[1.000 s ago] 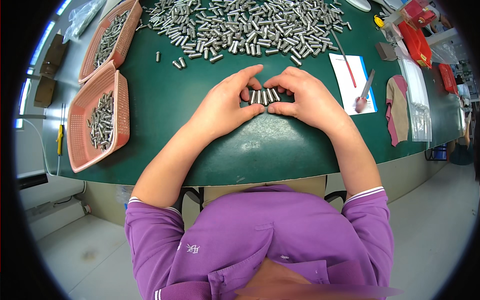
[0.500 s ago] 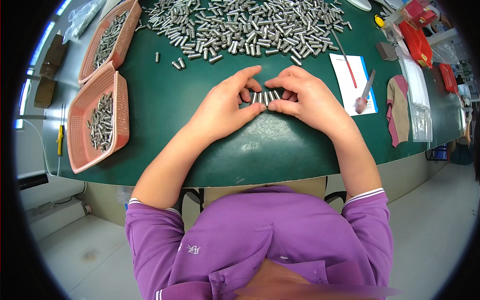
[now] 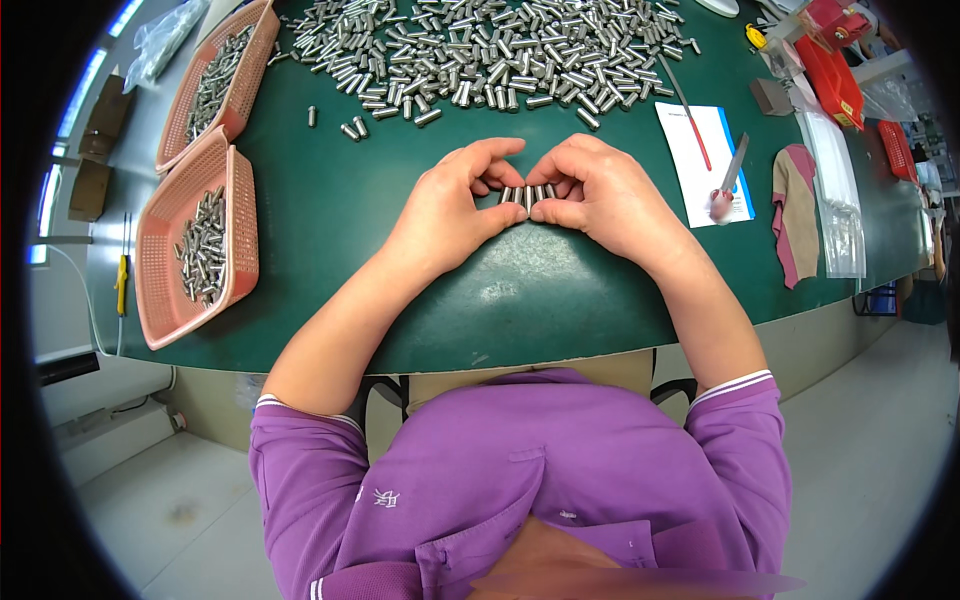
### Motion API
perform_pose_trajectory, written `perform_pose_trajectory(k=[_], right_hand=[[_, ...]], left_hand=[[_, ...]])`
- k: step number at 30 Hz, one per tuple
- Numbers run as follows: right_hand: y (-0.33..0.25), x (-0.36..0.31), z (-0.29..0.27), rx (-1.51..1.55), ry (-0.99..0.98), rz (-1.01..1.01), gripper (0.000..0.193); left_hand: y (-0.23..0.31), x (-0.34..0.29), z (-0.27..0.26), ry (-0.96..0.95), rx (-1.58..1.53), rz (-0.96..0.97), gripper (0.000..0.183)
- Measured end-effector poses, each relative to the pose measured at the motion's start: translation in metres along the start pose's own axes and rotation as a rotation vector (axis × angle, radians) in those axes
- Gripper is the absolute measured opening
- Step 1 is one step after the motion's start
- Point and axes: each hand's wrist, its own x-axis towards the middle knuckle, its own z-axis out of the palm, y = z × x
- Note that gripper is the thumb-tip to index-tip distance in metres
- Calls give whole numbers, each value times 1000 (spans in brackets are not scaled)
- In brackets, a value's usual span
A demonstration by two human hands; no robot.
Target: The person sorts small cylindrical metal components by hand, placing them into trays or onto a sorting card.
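Centrally, just above the middle of the frame, a short row of metal pins (image 3: 526, 194) is gathered on the green table (image 3: 560, 290) between the two hands. The left hand (image 3: 450, 215) is curled around the row from the left, its thumb pressed against the near end of the pins and its forefinger arched over the far end. The right hand (image 3: 605, 195) is curled the same way from the right, thumb tip meeting the left thumb just below the row, forefinger bent over the top. The pins are thus enclosed on all sides by fingers and thumbs, and they are lying side by side, flat on the table, pinched rather than lifted.

Across the top of the frame a broad heap of pins (image 3: 490, 45) is spread, well apart from the hands, with a few strays (image 3: 350, 128) scattered at its lower left edge. At the upper left two orange baskets are set: the near basket (image 3: 240, 240) at the left edge of the table holds a loose batch of pins, and the far basket (image 3: 205, 90) above it holds more. To the right of the hands a white sheet (image 3: 700, 180) is laid, with a red pen (image 3: 688, 115) and a blade (image 3: 733, 170) resting on it. Further right a pink cloth (image 3: 795, 215) is draped near the table edge, and a red box (image 3: 835, 75) is seen in the upper right corner.
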Motion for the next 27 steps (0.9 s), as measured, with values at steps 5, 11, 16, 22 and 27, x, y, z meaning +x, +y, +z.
perform_pose_trajectory(k=[5,11,16,22,27], right_hand=[[0,0,1,32,-28,14,24],[-7,1,-1,115,-76,105,23],[-6,2,1,148,-103,133,23],[-6,1,2,200,-65,96,35],[-1,4,0,265,-121,151,44]], left_hand=[[5,-2,1,-47,-135,-100,59],[-2,-2,3,-68,-236,-107,63],[-1,-3,5,-67,-330,-112,68],[1,-2,3,-85,-330,-162,69],[0,-1,2,-80,-371,-158,71]])
